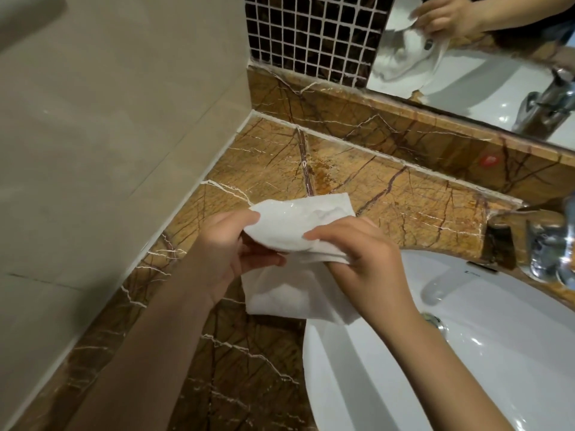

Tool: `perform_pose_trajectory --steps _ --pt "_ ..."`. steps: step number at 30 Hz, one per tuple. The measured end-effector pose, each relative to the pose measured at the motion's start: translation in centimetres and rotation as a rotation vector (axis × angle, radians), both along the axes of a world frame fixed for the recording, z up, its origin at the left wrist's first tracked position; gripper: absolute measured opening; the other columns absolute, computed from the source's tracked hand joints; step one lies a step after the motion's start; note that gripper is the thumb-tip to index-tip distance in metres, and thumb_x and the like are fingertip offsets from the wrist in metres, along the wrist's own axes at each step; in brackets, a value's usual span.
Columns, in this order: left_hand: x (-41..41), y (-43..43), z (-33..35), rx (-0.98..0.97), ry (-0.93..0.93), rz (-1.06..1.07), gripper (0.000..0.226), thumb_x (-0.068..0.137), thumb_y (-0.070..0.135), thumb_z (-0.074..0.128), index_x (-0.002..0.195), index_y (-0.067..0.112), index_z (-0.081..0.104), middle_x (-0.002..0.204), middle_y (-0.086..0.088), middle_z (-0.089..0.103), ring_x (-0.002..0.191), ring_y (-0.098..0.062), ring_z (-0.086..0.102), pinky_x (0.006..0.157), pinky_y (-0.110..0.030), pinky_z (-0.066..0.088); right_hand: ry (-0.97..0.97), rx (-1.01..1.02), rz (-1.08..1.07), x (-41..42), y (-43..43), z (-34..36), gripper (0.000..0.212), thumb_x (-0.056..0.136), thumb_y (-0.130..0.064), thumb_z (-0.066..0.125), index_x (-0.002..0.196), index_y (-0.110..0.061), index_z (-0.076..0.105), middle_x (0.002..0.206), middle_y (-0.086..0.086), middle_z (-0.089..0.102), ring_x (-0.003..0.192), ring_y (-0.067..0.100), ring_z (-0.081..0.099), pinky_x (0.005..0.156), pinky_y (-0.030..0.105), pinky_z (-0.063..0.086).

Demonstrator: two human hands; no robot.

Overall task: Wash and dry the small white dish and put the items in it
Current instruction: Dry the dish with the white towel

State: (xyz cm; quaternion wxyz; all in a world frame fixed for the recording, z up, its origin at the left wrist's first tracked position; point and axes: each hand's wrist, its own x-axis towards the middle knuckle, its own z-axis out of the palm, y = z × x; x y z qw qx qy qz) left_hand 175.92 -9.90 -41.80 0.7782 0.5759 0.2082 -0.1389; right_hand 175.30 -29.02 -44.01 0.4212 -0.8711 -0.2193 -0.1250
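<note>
Above the marble counter's left part, both hands hold a white paper towel (298, 213) wrapped around a rounded white form, which looks like the small white dish (280, 242). The towel hides most of the dish, and a loose end of it hangs down below my hands. My left hand (230, 253) grips the bundle from the left and underneath. My right hand (357, 244) presses the towel onto it from the right, fingers curled over the paper. No other items for the dish are in view.
A white sink basin (466, 353) with a drain lies at the lower right. A chrome faucet (547, 244) stands at the right edge. The brown marble counter (404, 206) meets a beige wall on the left. A mirror (497, 73) and dark mosaic tiles (311, 32) rise behind.
</note>
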Motion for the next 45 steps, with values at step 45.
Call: perform_pose_trajectory --steps 45 --pt "-0.4 -5.4 -1.4 -0.590 -0.075 0.343 0.034 0.078 0.015 0.058 0.110 0.004 0.062 0.100 -0.012 0.073 0.092 -0.023 0.070 0.068 -0.031 0.058 0.282 0.406 -0.274 1.2 2.4 -0.5 0.038 0.092 -0.021 0.047 0.127 -0.032 0.055 0.129 -0.019 0.056 0.124 -0.002 0.047 0.104 0.029 0.041"
